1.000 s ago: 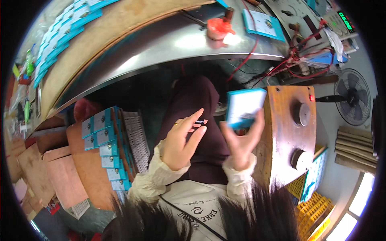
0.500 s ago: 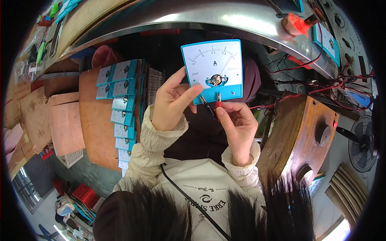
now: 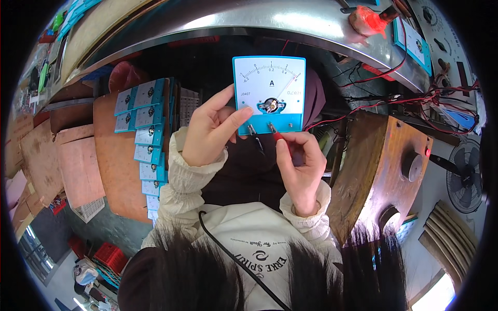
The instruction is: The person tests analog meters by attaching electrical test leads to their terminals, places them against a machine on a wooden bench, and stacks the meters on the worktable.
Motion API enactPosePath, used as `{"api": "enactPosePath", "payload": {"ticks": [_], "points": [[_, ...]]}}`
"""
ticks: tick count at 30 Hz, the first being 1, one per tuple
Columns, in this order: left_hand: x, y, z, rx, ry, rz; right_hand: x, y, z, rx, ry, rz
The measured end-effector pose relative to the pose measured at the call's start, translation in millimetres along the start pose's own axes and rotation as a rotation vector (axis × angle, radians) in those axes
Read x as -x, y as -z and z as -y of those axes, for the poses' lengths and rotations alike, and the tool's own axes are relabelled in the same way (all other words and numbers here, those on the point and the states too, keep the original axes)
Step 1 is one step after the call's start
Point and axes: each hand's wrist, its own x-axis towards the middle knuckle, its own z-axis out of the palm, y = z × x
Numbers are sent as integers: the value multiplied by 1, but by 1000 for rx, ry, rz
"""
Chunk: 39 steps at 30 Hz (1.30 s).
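Note:
An ammeter (image 3: pixel 270 78) with a white dial and blue frame is held up in front of me, its needle far over to the right of the scale. My left hand (image 3: pixel 210 129) grips its lower left side, thumb on the front face. In my right hand (image 3: pixel 302 160), thumb and fingers pinch a red alligator clip (image 3: pixel 275 133), whose metal jaws touch the middle terminal on the meter's lower edge. A black alligator clip (image 3: pixel 256 139) hangs from the left terminal beside my left thumb. The right terminal (image 3: pixel 290 125) carries no clip.
Several similar blue-framed meters (image 3: pixel 148 135) lie overlapped on a brown board (image 3: pixel 111 160) at left. A wooden box with black knobs (image 3: pixel 384 166) stands at right, red and black wires (image 3: pixel 394 101) behind it. A metal-edged bench (image 3: pixel 249 26) runs across the far side; a fan (image 3: pixel 463 176) is far right.
The meter and both hands have shifted slightly left, and the meter now sits straighter. The red clip stays at the middle terminal, with more of its jaws showing.

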Motion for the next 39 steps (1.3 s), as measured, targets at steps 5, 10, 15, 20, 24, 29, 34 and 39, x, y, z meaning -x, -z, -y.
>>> {"api": "enactPosePath", "payload": {"ticks": [5, 10, 15, 20, 24, 29, 34, 39], "points": [[0, 1, -3, -12, -2, -3, 1, 3, 1, 1, -1, 56], [1, -2, -1, 48, -28, -16, -1, 4, 0, -13, -2, 38], [3, -3, 0, 39, -23, -52, -4, 4, -2, -12, -5, 62], [1, -5, 2, 34, -33, -50, -9, 8, -1, 62, 90, 61], [-3, -8, 4, 53, -44, -20, -12, 14, -1, 134, 158, 62], [-5, -14, 5, 56, -72, -9, -14, 19, 1, 191, 222, 49], [-5, -28, 4, 20, -55, 25, -16, 22, 13, 340, 150, -88], [9, -83, 12, -108, -288, 188, -1, 30, 7, 329, 59, -234]]}}
